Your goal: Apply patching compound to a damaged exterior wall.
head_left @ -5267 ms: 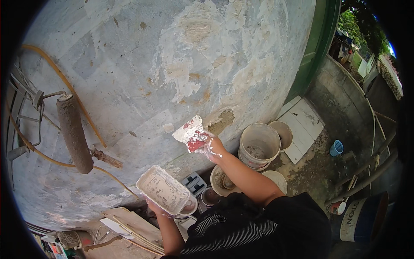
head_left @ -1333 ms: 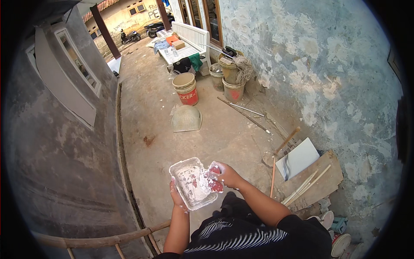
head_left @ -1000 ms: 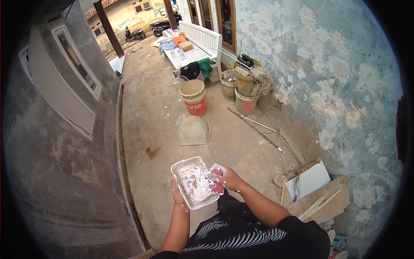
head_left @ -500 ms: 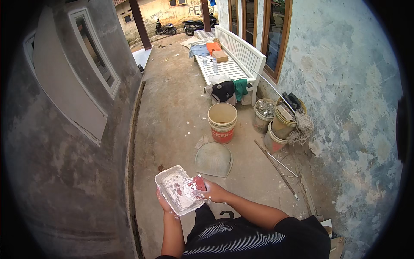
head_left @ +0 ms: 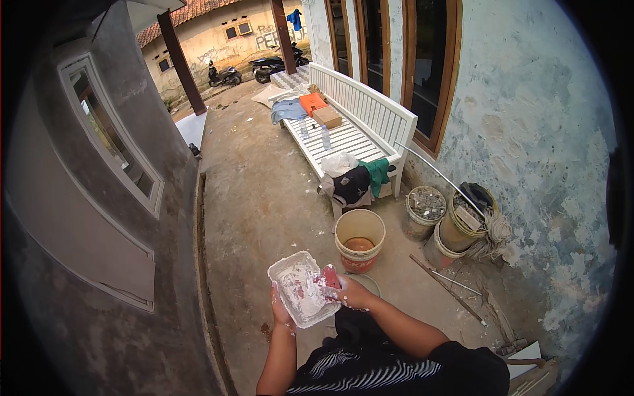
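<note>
My left hand (head_left: 282, 311) grips the near left side of a rectangular pale plastic tub (head_left: 288, 259), fingers underneath. White paste (head_left: 298, 285) is smeared over the tub's bottom and walls. At the tub's right side my right hand (head_left: 357, 294) is closed on a red scraper (head_left: 329, 278). White paste clings to the scraper and to that hand's fingers. The scraper's blade reaches over the tub's inside; whether it touches the bottom, I cannot tell.
Just ahead stands a round bucket (head_left: 360, 264), with a grey slab (head_left: 370, 284) partly hidden behind my right arm. Rubble buckets (head_left: 424, 216), a mop (head_left: 492, 236) and poles (head_left: 449, 290) lie along the right wall. Beyond is a white bench (head_left: 370, 109) bearing clothes and bottles.
The view has tilted up and come nearer the bucket, which now sits lower in the picture. Tub and hands appear further right. Both hands keep their hold.
</note>
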`<state>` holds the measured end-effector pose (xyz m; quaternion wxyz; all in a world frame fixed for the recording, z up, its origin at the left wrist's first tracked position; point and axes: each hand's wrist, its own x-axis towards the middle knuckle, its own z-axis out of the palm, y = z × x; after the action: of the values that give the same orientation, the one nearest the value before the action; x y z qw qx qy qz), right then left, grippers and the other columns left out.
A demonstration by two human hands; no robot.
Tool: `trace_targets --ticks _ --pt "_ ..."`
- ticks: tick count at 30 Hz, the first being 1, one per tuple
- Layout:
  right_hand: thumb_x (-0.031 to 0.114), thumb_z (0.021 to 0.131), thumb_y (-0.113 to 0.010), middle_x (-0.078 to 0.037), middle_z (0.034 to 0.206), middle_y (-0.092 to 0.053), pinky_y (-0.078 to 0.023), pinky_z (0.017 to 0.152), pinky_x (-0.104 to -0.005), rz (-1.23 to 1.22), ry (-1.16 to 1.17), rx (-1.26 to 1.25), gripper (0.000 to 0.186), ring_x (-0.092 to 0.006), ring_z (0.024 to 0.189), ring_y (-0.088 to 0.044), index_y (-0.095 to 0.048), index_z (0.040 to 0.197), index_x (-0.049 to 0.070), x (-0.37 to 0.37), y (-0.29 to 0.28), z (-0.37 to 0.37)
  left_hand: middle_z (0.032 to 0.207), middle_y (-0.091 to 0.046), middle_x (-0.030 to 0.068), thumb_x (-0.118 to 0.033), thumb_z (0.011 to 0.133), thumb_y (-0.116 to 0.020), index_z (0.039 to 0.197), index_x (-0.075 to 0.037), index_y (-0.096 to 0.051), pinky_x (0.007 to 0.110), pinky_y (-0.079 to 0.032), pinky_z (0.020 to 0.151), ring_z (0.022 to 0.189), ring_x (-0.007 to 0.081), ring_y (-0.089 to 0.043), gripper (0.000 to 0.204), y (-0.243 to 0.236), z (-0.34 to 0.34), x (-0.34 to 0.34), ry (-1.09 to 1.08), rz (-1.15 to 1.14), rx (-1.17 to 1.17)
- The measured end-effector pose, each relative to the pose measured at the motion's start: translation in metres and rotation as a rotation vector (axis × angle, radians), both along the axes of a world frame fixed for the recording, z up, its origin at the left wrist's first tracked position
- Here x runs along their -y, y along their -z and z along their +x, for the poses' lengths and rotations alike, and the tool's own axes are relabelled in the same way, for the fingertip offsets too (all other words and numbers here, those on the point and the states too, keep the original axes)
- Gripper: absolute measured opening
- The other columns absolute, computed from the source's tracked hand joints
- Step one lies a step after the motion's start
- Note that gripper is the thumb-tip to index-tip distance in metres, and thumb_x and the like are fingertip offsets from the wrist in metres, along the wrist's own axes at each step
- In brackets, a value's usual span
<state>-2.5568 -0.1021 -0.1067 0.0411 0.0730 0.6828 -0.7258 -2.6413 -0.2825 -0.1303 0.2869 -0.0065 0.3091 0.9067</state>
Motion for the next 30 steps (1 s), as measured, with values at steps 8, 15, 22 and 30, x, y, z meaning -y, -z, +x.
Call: trace_targets --ticks 8,15,22,30 --pt "0.032 0.086 -0.068 -0.008 0.109 -0.063 -0.045 0.086 -0.0292 0.009 0.059 0.05 0.052 -0.0125 0.096 -0.056 -0.053 0.122 -0.003 -0.08 0.021 -0.201 0.137 -0.047 0.0152 -0.041 0.099 -0.038 0.139 0.0 -0.035 0.04 -0.035 0.107 0.125 0.0279 -0.047 0.056 0.019 -0.202 -0.05 0.129 -0.23 -0.066" --pt "0.036 0.086 -0.068 -0.007 0.109 -0.063 -0.045 0.087 -0.0288 -0.131 -0.067 0.014 0.055 -0.0124 0.096 -0.057 -0.052 0.126 0.001 -0.18 0.065 -0.438 0.134 -0.05 0.0138 -0.039 0.099 -0.042 0.138 -0.002 -0.036 0.041 -0.043 0.1 0.118 0.0258 -0.054 0.054 0.031 -0.426 -0.121 0.193 -0.394 -0.14" --pt "0.04 0.084 -0.067 -0.014 0.111 -0.063 -0.045 0.088 -0.0312 0.3 -0.112 -0.043 0.058 -0.0175 0.098 -0.058 -0.052 0.124 0.0 -0.23 0.005 -0.635 0.131 -0.053 0.0122 -0.043 0.099 -0.041 0.134 -0.003 -0.041 0.043 -0.045 0.094 0.114 0.0257 -0.056 0.054 0.007 -0.637 -0.136 0.355 -0.561 -0.295" --pt "0.043 0.084 -0.067 -0.014 0.117 -0.061 -0.043 0.092 -0.032 0.374 0.012 0.082 0.065 -0.019 0.102 -0.058 -0.048 0.13 0.0 -0.295 0.019 -0.758 0.124 -0.058 0.0125 -0.042 0.099 -0.042 0.131 -0.003 -0.044 0.042 -0.048 0.089 0.109 0.0253 -0.059 0.05 0.039 -0.811 -0.22 0.555 -0.579 -0.283"
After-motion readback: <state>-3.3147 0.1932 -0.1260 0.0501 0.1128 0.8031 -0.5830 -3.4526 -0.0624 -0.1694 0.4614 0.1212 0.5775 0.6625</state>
